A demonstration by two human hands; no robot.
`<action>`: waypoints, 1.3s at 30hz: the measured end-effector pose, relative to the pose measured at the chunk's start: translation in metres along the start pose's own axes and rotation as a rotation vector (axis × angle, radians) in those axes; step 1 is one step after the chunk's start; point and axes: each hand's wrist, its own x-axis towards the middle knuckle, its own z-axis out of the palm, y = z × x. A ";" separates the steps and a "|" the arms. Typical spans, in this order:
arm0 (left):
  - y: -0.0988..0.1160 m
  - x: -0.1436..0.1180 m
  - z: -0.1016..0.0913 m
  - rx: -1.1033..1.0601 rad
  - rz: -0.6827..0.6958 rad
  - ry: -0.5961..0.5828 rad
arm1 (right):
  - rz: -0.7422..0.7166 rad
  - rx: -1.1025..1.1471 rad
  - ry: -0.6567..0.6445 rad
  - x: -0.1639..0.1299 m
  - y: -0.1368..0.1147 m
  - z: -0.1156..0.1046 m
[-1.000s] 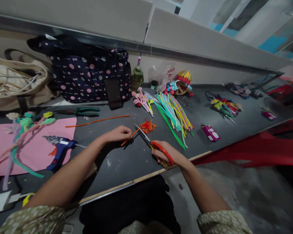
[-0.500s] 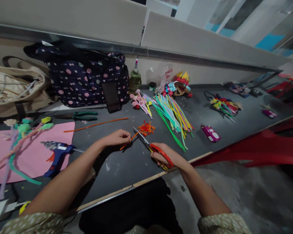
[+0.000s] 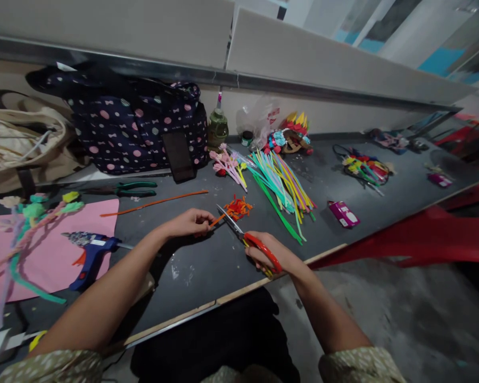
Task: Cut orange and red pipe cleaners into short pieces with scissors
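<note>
My left hand [image 3: 193, 222] pinches a short orange pipe cleaner [image 3: 217, 220], whose free end points right toward the scissor blades. In my right hand [image 3: 265, 252] are scissors [image 3: 259, 246] with red and yellow handles, the blades pointing up and left with the pipe cleaner's end at them. Just beyond the blade tips lies a small pile of cut orange and red pieces [image 3: 238, 207]. A longer orange pipe cleaner [image 3: 155, 203] rests on the table behind my left hand.
Colourful pipe cleaners [image 3: 281, 186] lie right of the pile, near a purple box [image 3: 343, 214]. On the left, a blue glue gun [image 3: 93, 258] rests on pink paper [image 3: 114, 223], with green-handled pliers [image 3: 133, 187] behind. A polka-dot bag [image 3: 139, 122] and phone [image 3: 178, 156] stand at the back.
My left fingers have shifted slightly, and the tail of orange pipe cleaner below them no longer shows. The scissors stay at nearly the same place. The whole view has moved a little.
</note>
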 end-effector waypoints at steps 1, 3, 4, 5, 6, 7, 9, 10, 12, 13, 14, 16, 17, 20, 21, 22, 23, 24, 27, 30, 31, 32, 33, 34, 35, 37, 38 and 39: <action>0.000 0.000 0.000 0.004 -0.001 0.002 | 0.001 0.001 0.001 0.000 0.000 0.000; 0.000 -0.001 -0.001 0.007 -0.004 0.001 | 0.002 0.003 0.002 0.000 0.000 0.000; 0.000 -0.001 -0.001 0.006 -0.002 -0.003 | 0.004 0.004 0.001 0.001 0.000 0.000; 0.000 -0.001 -0.001 0.005 0.001 -0.011 | 0.006 0.005 0.000 0.001 0.000 -0.001; 0.000 -0.001 -0.001 0.004 0.006 -0.019 | 0.007 0.005 0.001 0.001 0.000 -0.001; 0.000 -0.001 -0.002 0.005 0.011 -0.027 | 0.009 0.006 0.000 0.001 0.000 -0.001; -0.002 -0.001 -0.002 0.005 0.020 -0.035 | 0.008 0.012 -0.004 0.001 0.001 -0.001; -0.003 -0.001 -0.002 0.006 0.024 -0.037 | 0.006 0.016 -0.003 0.001 0.001 -0.001; -0.005 0.000 -0.002 0.006 0.034 -0.040 | 0.008 0.022 -0.003 0.001 0.001 0.000; -0.006 0.000 -0.002 0.004 0.040 -0.040 | 0.011 0.022 -0.002 0.001 0.001 0.000; -0.006 0.000 -0.002 0.002 0.047 -0.038 | 0.016 0.021 -0.001 0.001 0.000 0.000; -0.007 0.000 -0.002 -0.005 0.061 -0.031 | 0.027 0.019 0.002 0.001 -0.001 0.000; -0.007 0.000 -0.002 -0.006 0.064 -0.031 | 0.030 0.020 0.003 0.001 -0.002 0.000; -0.006 0.000 -0.002 0.003 0.066 -0.044 | 0.034 0.024 0.002 0.000 -0.003 0.001; -0.006 0.000 -0.002 0.007 0.068 -0.046 | 0.034 0.025 0.001 0.000 -0.003 0.001; -0.006 0.000 -0.002 0.008 0.070 -0.044 | 0.033 0.024 0.001 0.000 -0.003 0.001; -0.006 0.000 -0.002 0.009 0.074 -0.041 | 0.032 0.021 0.002 0.000 -0.002 0.001; -0.007 0.000 -0.002 0.008 0.077 -0.039 | 0.029 0.016 0.004 0.000 -0.002 0.001; -0.009 0.001 -0.002 0.004 0.082 -0.041 | 0.013 0.000 0.005 0.000 0.000 0.000; -0.010 0.001 -0.003 0.011 0.084 -0.050 | -0.003 -0.008 0.005 0.000 0.001 0.000; -0.010 0.001 -0.003 0.012 0.087 -0.051 | -0.006 -0.010 0.006 -0.001 0.001 0.000; -0.010 0.001 -0.003 0.012 0.091 -0.050 | -0.008 -0.013 0.008 -0.001 0.001 -0.001; -0.010 0.001 -0.003 0.012 0.093 -0.050 | -0.008 -0.014 0.008 -0.001 0.001 -0.001; -0.010 0.001 -0.003 0.010 0.094 -0.050 | -0.007 -0.013 0.008 -0.001 0.000 -0.001; -0.009 0.001 -0.003 0.009 0.092 -0.051 | -0.005 -0.011 0.007 -0.001 0.000 -0.001; -0.007 0.000 -0.003 0.003 0.087 -0.055 | 0.000 -0.006 0.002 -0.002 -0.002 -0.002; -0.007 0.000 -0.003 -0.001 0.086 -0.055 | 0.002 -0.004 -0.004 -0.002 -0.002 -0.002; -0.006 0.000 -0.002 -0.005 0.085 -0.055 | 0.005 -0.004 -0.009 -0.002 -0.003 -0.002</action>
